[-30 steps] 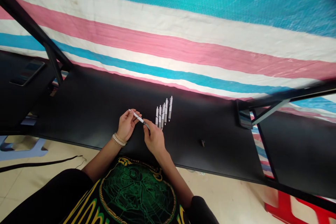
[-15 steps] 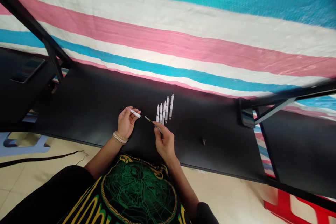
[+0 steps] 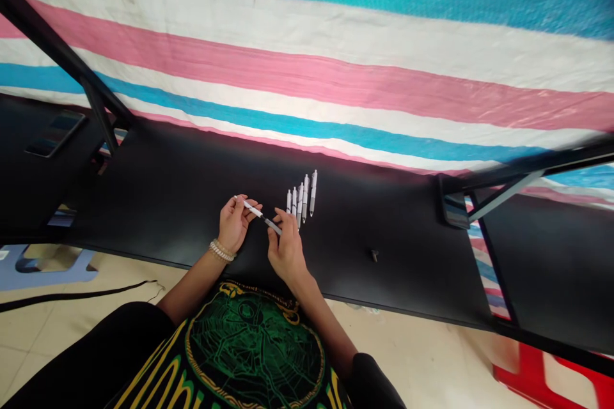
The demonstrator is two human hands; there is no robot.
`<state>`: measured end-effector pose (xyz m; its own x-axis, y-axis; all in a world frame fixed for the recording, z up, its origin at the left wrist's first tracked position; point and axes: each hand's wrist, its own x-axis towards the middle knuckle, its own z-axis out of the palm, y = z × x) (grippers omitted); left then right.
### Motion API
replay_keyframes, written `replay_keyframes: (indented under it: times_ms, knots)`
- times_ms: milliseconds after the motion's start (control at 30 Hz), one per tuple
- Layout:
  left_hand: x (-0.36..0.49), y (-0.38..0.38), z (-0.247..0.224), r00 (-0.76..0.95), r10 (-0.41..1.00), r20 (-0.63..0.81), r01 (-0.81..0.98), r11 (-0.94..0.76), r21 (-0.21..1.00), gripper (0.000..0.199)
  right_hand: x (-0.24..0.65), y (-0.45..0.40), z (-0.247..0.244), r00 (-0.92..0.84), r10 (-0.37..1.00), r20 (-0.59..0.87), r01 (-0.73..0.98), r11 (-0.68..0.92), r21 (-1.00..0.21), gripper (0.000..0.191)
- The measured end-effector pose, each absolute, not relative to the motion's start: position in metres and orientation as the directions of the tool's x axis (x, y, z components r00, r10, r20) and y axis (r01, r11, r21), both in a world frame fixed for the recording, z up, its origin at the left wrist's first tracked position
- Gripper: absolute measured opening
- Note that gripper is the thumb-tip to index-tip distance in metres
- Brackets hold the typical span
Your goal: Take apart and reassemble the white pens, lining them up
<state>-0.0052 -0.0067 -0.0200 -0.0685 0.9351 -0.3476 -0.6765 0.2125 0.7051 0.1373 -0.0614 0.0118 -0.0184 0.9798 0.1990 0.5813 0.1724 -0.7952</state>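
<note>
Okay, your L hand pinches the white end of a pen, thumb & fingers pressed together on it. Your R hand pinches the darker tip end the same way, so the pen spans both hands, over the black tabletop. Just beside your R fingers, 5 pens lie side by side. Beaded bracelet on L wrist.

Your left hand and right hand share a pen above the worktop, just left of a row of pens lying side by side. Further right sits a small fitting; behind the worktop hangs a tarpaulin.
</note>
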Motion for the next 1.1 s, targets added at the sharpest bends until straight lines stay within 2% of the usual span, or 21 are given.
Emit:
replay_keyframes:
  times_ms: [133, 233, 433, 533, 633, 767, 900, 1100]
  knots:
    - [-0.005, -0.008, -0.019, -0.042, 0.938, -0.344, -0.652, 0.235, 0.721, 0.033, 0.132, -0.059, 0.011, -0.046, 0.963, 0.266, 0.550, 0.247, -0.798, 0.046]
    - [-0.006, -0.008, -0.018, -0.019, 0.939, -0.343, -0.640, 0.252, 0.726, 0.034, 0.130, -0.058, 0.010, -0.029, 0.963, 0.270, 0.541, 0.242, -0.805, 0.042]
    - [-0.006, -0.007, -0.019, -0.025, 0.943, -0.332, -0.646, 0.238, 0.725, 0.035, 0.132, -0.054, 0.010, 0.039, 0.988, 0.148, 0.511, 0.107, -0.853, 0.028]
    - [-0.006, -0.007, -0.020, -0.029, 0.942, -0.333, -0.653, 0.235, 0.720, 0.035, 0.134, -0.053, 0.009, 0.043, 0.995, 0.093, 0.486, 0.060, -0.872, 0.029]
    - [-0.005, -0.007, -0.021, -0.046, 0.941, -0.336, -0.662, 0.223, 0.716, 0.034, 0.138, -0.055, 0.007, 0.069, 0.991, 0.119, 0.458, 0.074, -0.886, 0.038]
    - [-0.005, -0.007, -0.021, -0.053, 0.940, -0.337, -0.659, 0.220, 0.719, 0.034, 0.141, -0.058, 0.007, 0.012, 0.997, 0.081, 0.445, 0.067, -0.893, 0.029]
    - [-0.004, -0.008, -0.022, -0.059, 0.939, -0.340, -0.660, 0.219, 0.719, 0.035, 0.142, -0.060, 0.008, 0.042, 0.994, 0.104, 0.456, 0.074, -0.887, 0.034]
    - [-0.004, -0.008, -0.022, -0.064, 0.940, -0.335, -0.653, 0.214, 0.726, 0.035, 0.143, -0.061, 0.012, 0.057, 0.994, 0.090, 0.452, 0.054, -0.890, 0.030]
